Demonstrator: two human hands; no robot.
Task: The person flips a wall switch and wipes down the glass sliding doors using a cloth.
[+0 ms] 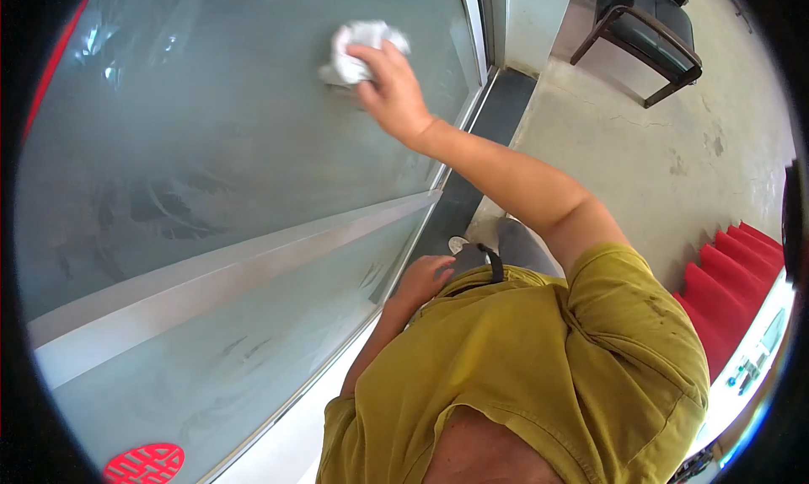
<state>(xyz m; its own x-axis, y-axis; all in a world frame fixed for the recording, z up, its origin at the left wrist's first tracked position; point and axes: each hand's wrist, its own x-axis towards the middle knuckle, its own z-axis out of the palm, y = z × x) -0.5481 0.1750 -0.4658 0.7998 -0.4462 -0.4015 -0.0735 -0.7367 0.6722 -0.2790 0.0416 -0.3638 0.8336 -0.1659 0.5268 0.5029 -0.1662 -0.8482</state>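
Observation:
My right hand (392, 88) reaches up and presses a crumpled white cloth (362, 50) on the large frosted glass panel (253, 113). The fingers are bent over the cloth, whose edges are slightly blurred. Lower down, my left hand (428, 277) is held by my waist, close to the dark belt (495, 265), with its fingers loosely apart and no object visible in it. Streaky marks show on the glass to the left of the cloth.
A pale metal rail (244, 265) crosses the glass below the cloth. A red round sticker (145, 465) is on the lower pane. On the right are a black armchair (653, 29), concrete floor (640, 138) and red pleated fabric (733, 282).

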